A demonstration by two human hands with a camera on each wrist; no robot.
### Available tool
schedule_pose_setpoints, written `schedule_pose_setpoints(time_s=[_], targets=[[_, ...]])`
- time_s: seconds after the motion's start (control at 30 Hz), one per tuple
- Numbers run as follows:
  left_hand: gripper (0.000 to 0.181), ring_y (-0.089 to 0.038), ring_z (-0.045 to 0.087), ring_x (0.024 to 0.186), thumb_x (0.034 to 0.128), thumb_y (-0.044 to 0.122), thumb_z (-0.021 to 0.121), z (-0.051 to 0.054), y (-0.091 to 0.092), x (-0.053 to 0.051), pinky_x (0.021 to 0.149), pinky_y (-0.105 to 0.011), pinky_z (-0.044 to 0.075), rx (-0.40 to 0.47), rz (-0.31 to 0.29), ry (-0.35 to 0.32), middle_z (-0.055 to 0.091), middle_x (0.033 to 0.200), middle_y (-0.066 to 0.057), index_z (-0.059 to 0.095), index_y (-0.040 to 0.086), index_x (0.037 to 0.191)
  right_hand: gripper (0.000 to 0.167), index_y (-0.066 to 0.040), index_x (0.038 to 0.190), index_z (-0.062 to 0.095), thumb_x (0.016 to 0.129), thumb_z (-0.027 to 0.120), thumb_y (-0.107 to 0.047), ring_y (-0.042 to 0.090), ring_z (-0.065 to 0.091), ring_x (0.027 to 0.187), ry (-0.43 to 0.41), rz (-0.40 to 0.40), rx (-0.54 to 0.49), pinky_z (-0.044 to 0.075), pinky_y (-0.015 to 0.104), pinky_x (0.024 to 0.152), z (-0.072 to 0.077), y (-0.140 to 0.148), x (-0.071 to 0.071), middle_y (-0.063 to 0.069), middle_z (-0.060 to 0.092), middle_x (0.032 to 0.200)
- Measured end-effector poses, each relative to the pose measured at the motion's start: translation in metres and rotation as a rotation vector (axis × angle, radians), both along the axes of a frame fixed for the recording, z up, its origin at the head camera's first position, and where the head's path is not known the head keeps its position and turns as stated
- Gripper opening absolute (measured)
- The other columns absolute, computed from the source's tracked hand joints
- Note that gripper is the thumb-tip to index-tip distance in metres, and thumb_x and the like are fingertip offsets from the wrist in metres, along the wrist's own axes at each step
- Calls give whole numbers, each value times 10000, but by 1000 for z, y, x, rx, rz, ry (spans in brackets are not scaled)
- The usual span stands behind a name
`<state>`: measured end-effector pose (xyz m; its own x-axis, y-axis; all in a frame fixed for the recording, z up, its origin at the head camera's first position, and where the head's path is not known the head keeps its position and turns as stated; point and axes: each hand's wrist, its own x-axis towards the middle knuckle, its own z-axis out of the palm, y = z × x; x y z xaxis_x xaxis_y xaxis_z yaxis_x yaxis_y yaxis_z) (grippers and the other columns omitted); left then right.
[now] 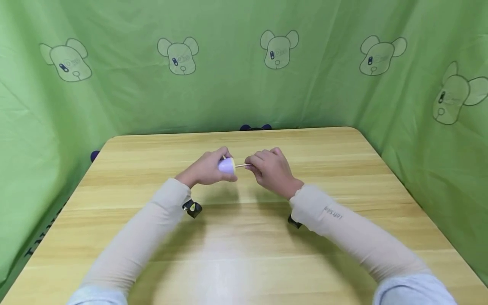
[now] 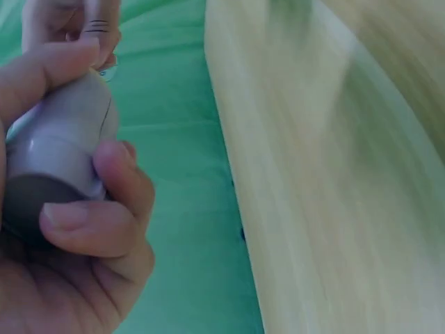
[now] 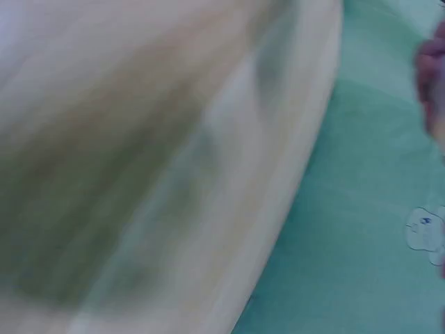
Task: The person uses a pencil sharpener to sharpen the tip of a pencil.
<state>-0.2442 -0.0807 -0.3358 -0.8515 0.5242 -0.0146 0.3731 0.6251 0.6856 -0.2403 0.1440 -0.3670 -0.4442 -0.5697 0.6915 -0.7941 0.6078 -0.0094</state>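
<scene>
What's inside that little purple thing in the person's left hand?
A thin rod runs from the purple thing to the right hand, which pinches it. The inside can't be seen: the outside and the left hand cover it.

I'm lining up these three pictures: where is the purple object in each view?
Head: near the centre, slightly left; the purple object is held by the left hand.
Left wrist: large, at the left side, among curled fingers.
Right wrist: perhaps a blurred sliver at the right edge; can't be sure.
Shared landmark: the wooden table.
</scene>
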Motion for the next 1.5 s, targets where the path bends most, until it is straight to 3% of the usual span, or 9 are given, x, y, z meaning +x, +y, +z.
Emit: schedule_pose_setpoints(time_s=[0.1,0.23,0.33,0.53,0.7,0.9,1.0,1.27,1.5], targets=[[460,-206,565,662,775,266,803,7,-1,2,492,-277,457,68,-26,-145,591,904,-125,503,122,1093,100,-91,882,701,897,698,-189,225,598,622,315,0,-49,419,374,591,-13,1,-2,47,650,759],[457,-185,512,575,795,234,788,14,-3,5,433,-268,382,154,-55,-337,560,909,-155,475,102,1101,263,-91,850,715,973,595,-291,219,580,571,523,11,-127,406,349,545,-22,-1,-5,45,635,735],[456,-182,503,580,793,230,788,17,-2,6,432,-264,376,162,-60,-360,552,928,-160,471,95,1092,281,-81,779,688,969,600,-268,203,553,515,564,27,-157,378,331,497,-24,-3,-7,34,634,693],[459,-210,535,639,760,223,808,15,3,8,454,-260,419,122,-39,-262,549,995,-148,496,116,1078,364,-107,632,541,979,546,-212,128,347,364,503,43,-129,241,272,365,-20,-5,-8,-8,507,522],[433,-228,555,709,752,162,812,9,4,6,505,-276,475,89,-49,-152,567,949,-133,503,104,1049,387,-149,639,518,998,524,-293,68,266,373,142,9,-77,201,244,339,-11,-6,1,-54,411,486],[412,-241,573,781,724,142,821,1,4,4,605,-320,519,52,-93,-48,588,922,-96,514,110,998,359,-150,631,427,941,608,-157,95,319,481,-886,-20,-82,263,251,453,22,-9,6,-46,385,548],[427,-242,573,793,726,161,825,0,4,4,609,-319,521,54,-101,-56,588,946,-96,516,112,1015,334,-105,650,460,951,599,-146,120,323,503,-1095,-71,-69,290,264,496,36,-9,4,-16,385,569],[454,-245,575,773,744,195,825,4,1,2,544,-296,511,76,4,-107,584,955,-122,516,115,1068,95,-117,853,692,900,705,-199,119,529,626,-625,-64,-14,466,299,584,32,-5,5,-47,633,747],[469,-233,573,722,764,226,821,3,1,3,494,-266,473,92,17,-154,581,949,-141,504,119,1092,87,-73,884,686,858,747,-129,150,615,745,-422,24,-62,517,315,655,24,1,7,21,667,856]])
